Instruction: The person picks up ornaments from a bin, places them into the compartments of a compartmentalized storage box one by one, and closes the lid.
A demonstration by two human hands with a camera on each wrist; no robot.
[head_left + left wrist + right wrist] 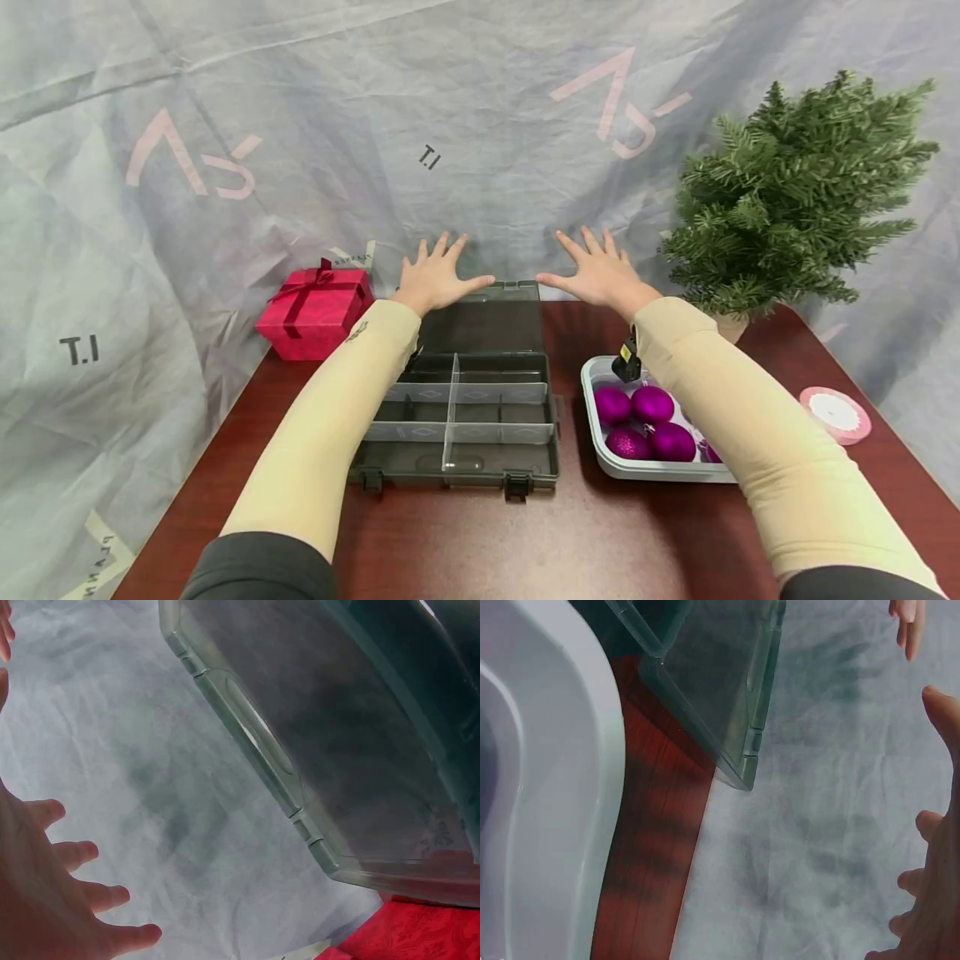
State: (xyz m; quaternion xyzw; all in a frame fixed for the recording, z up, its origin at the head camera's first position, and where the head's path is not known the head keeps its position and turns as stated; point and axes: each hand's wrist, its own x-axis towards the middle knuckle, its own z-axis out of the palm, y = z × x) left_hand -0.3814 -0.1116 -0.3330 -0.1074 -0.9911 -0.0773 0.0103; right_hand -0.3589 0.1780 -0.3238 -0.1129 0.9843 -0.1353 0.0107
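Both hands are held out with fingers spread, holding nothing. In the head view the left hand (437, 279) is over the far left part of the raised lid of a dark clear divided case (498, 457). My right hand (600, 273) hovers beyond a white tray (660, 472), which holds several purple balls (652, 405). In the left wrist view the left hand (45, 877) shows at the lower left, apart from the lid (247, 727). The right wrist view has the right hand (934, 877) at the right edge, with the lid (705, 682) to its left.
A red gift box (315, 312) sits at the back left of the table (555, 550). At the back right stands a small green tree (795, 192), with a pink ribbon roll (835, 415) nearer the right edge. Grey cloth (337, 100) hangs behind.
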